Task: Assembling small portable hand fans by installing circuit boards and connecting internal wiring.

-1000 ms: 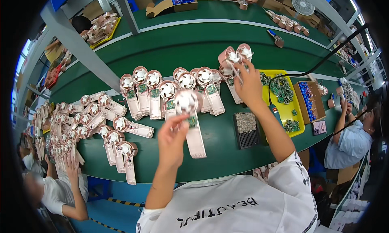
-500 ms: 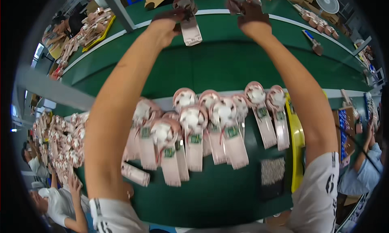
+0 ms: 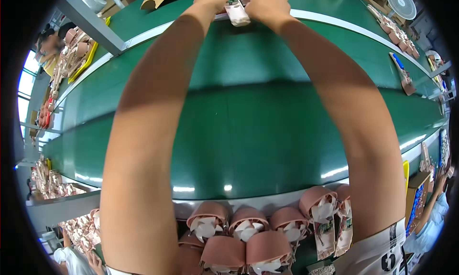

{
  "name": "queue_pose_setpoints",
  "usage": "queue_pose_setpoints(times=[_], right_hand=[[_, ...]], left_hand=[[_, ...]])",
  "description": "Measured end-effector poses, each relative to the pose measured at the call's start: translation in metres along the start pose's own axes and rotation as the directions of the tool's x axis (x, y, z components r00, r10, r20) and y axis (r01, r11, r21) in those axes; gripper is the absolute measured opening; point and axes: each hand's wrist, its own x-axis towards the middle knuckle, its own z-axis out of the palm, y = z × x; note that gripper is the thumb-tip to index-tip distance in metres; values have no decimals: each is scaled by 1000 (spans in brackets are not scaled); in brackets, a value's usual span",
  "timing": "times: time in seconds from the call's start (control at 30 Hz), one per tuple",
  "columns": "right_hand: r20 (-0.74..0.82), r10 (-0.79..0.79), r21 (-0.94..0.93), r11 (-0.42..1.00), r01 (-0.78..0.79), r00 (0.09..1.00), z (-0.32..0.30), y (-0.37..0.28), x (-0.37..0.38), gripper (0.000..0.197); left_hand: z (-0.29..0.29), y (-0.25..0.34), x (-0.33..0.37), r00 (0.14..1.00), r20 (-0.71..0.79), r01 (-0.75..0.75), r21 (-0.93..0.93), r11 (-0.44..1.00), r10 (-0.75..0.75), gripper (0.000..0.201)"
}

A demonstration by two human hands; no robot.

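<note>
Both my arms reach out across the green conveyor belt to its far side. My left hand (image 3: 212, 0) is closed at the top of a pale pink handheld fan half (image 3: 237, 16), whose handle shows a small green circuit board and points toward me. Close beside it, my right hand (image 3: 269, 5) is closed around pink fan pieces; a bit of white blade shows past its fingers. The fan heads at both hands are partly cut off by the upper edge. On the near side stand several pink fan halves (image 3: 224, 252) with white blades, some with circuit boards.
A white rail (image 3: 330, 22) runs along the belt's far side. A fan half with a blue part (image 3: 402, 73) lies on the belt at right. A grey post (image 3: 91, 21) rises at left, near a yellow tray (image 3: 85, 64). Co-workers sit at both sides.
My hands have moved farther out and closer together, carrying the fan halves to the far rail. The view has tilted forward, so the near fan halves sit lower in the picture.
</note>
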Motion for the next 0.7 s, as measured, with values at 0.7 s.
queue_pose_setpoints(times=[0.7], right_hand=[[34,-73,447,893,50,997,-119,12,-135,39]], left_hand=[[-190,143,-186,934,354,-4,153,988,-51,28]])
